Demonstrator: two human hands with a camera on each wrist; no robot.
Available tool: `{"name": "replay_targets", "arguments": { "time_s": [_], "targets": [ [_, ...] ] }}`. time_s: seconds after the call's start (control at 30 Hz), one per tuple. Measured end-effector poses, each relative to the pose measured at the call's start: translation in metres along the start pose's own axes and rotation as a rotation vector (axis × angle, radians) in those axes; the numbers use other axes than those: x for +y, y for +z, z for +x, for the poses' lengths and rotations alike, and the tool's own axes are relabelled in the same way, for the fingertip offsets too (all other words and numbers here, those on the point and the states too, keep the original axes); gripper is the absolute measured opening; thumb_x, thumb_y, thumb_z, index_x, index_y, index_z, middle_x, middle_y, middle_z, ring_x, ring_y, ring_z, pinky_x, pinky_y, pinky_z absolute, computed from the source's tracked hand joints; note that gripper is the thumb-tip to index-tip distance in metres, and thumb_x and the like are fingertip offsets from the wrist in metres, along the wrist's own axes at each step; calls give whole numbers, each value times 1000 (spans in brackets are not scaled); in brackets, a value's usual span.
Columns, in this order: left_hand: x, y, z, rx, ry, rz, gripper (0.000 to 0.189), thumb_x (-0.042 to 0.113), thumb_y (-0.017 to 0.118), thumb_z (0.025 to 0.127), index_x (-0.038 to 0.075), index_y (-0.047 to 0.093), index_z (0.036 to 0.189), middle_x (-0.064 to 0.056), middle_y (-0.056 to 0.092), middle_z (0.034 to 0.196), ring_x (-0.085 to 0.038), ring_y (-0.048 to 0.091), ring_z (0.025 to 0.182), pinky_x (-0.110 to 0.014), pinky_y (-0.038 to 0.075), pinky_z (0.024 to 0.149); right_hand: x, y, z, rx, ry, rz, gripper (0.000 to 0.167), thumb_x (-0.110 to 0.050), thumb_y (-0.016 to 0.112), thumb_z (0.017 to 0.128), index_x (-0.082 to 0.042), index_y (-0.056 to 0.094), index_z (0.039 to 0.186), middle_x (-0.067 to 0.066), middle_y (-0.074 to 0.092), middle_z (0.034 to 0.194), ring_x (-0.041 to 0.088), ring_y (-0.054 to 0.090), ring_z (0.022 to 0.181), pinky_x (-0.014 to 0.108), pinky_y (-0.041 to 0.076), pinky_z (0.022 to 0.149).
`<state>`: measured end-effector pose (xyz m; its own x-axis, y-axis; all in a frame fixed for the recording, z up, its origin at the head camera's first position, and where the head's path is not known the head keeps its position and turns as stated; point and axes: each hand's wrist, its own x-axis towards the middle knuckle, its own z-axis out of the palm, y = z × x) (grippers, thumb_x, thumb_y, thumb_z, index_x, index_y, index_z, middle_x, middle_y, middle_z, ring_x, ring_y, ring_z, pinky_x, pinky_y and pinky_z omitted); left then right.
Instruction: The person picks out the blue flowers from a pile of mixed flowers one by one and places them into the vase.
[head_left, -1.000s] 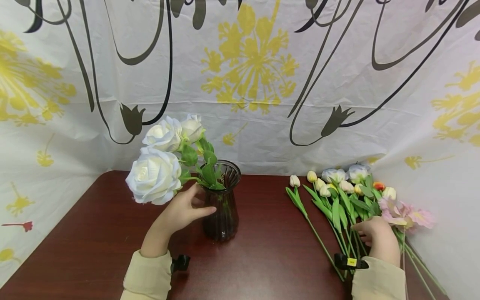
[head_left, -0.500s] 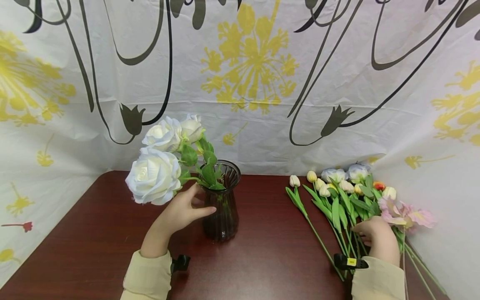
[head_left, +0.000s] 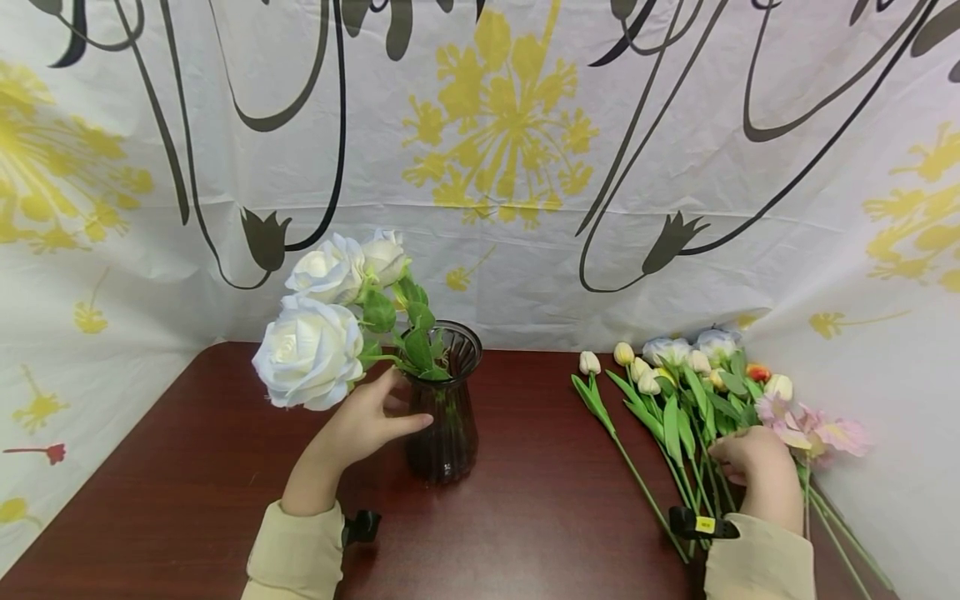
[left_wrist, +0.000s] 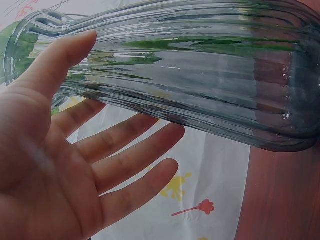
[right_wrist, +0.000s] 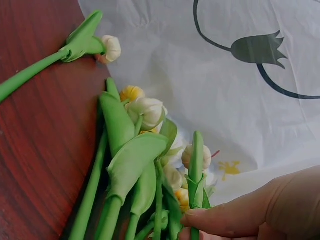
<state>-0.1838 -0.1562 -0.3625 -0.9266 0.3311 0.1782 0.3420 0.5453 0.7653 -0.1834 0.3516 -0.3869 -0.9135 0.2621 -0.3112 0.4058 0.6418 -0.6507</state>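
A ribbed dark glass vase [head_left: 442, 433] stands upright on the table, holding white-blue roses [head_left: 311, 350] that lean left. My left hand [head_left: 367, 421] is at the vase's neck. In the left wrist view its thumb [left_wrist: 70, 52] lies against the glass, while the fingers [left_wrist: 135, 142] stretch out nearly straight along the vase's other side. On the right, my right hand [head_left: 757, 467] reaches into a pile of flowers. Thumb and forefinger pinch the green stem of a pale tulip [right_wrist: 195, 162]; its head rises beside the other tulips [right_wrist: 147, 112]. My remaining right fingers are mostly hidden.
One white tulip [head_left: 590, 363] lies apart, left of the pile. A pink flower [head_left: 813, 429], blue-white roses [head_left: 716, 343] and a red-orange tulip [head_left: 758, 372] lie in the pile. A patterned white cloth [head_left: 510, 275] hangs behind and beside the dark red table [head_left: 540, 500].
My right hand has shifted slightly away from me, and the pale tulip it pinches has moved up a little among the others. The left hand and the vase have stayed put.
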Motion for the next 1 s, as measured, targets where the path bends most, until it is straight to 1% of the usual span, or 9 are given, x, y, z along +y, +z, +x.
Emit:
{"name": "replay_targets", "arguments": {
  "time_s": [0.1,0.3,0.53,0.63,0.73,1.0],
  "targets": [
    [-1,0,0,-2,3,-3,59,34,75,84,12,48,132,-7,62,113,-24,65,96,-42,53,81,-2,-1,-2,3,-20,1,13,-7,62,85,5,65,80,4,56,59,17,54,53,32,49,52],
    [1,0,0,0,-4,-5,59,33,75,84,12,48,131,-7,62,113,-24,65,97,-42,53,81,-16,-1,-7,0,-74,-8,18,-9,60,88,8,63,91,2,56,62,16,54,57,31,48,54],
    [0,-1,-1,-4,-14,-13,57,33,75,84,11,49,130,-9,62,115,-25,65,97,-43,53,81,-35,5,-13,4,-119,-47,18,-11,58,91,6,63,92,6,58,70,18,54,61,34,48,57],
    [0,-1,-1,-5,-21,-15,56,34,75,84,11,49,128,-9,62,115,-26,64,98,-43,53,81,-43,9,-15,5,-136,-68,18,-11,59,91,6,63,94,9,60,76,19,56,64,35,48,58],
    [0,-1,-1,-6,-24,-13,56,34,75,84,10,49,128,-9,61,115,-26,64,98,-43,53,81,-49,13,-16,7,-146,-88,18,-12,60,91,6,64,94,10,62,77,20,57,66,35,47,57],
    [0,-1,0,-5,-21,-1,60,35,75,84,11,48,132,-9,61,116,-25,65,97,-43,53,80,-56,28,-12,-2,-178,-146,14,-11,61,89,3,65,89,4,57,66,20,53,61,35,45,57]
  ]
}}
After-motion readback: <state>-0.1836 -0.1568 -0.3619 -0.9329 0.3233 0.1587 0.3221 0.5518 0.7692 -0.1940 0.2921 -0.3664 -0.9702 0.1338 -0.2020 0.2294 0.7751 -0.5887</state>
